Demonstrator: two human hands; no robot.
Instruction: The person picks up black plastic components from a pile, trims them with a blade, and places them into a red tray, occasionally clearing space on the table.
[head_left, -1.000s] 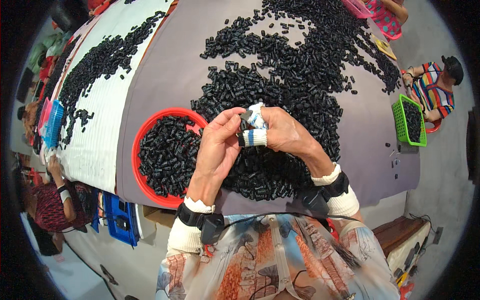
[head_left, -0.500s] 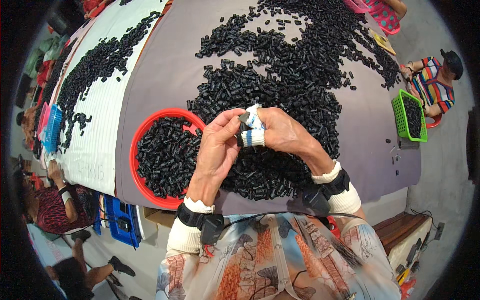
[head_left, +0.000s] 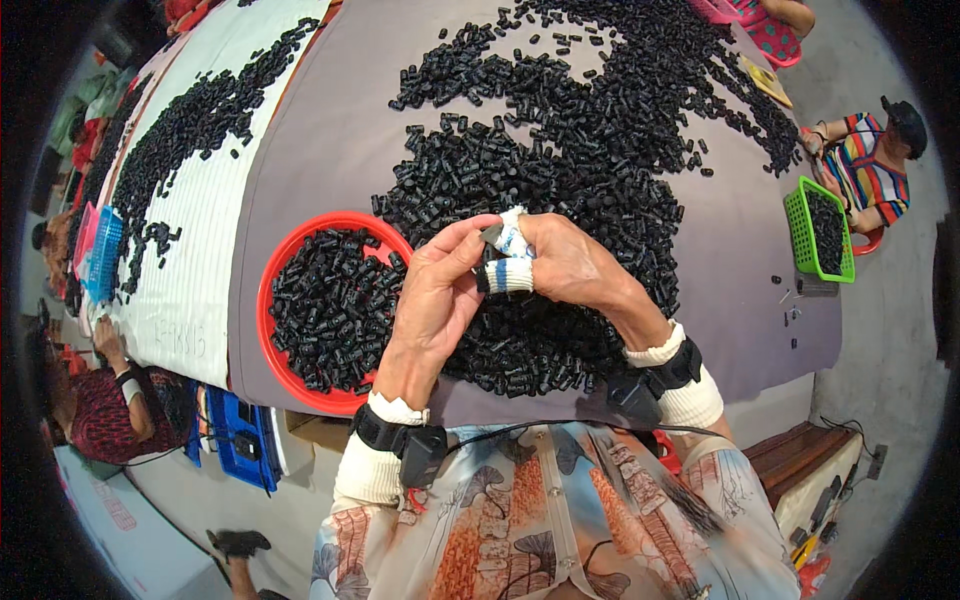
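My left hand (head_left: 436, 295) and my right hand (head_left: 572, 262) meet over the near part of a big pile of small black cylindrical pieces (head_left: 590, 185). Between the fingertips of both hands is a small dark piece (head_left: 491, 236), mostly covered by the fingers. My left thumb and forefinger pinch it from the left, and my right fingers close on it from the other side. White finger covers with blue stripes (head_left: 512, 275) wrap my right thumb and forefinger. Left of my left hand, a round red basin (head_left: 268, 300) holds many more such black pieces.
A grey cloth (head_left: 310, 150) covers the table, next to a white striped cloth (head_left: 205, 215) with another black heap. At the right edge, a person in a striped shirt (head_left: 870, 165) sits by a green basket (head_left: 848, 262) of black pieces. Other people work at left.
My hands stay almost in place, pinching the same dark piece. At the lower left, a person walking behind has moved mostly out of view, leaving part of a leg and a shoe.
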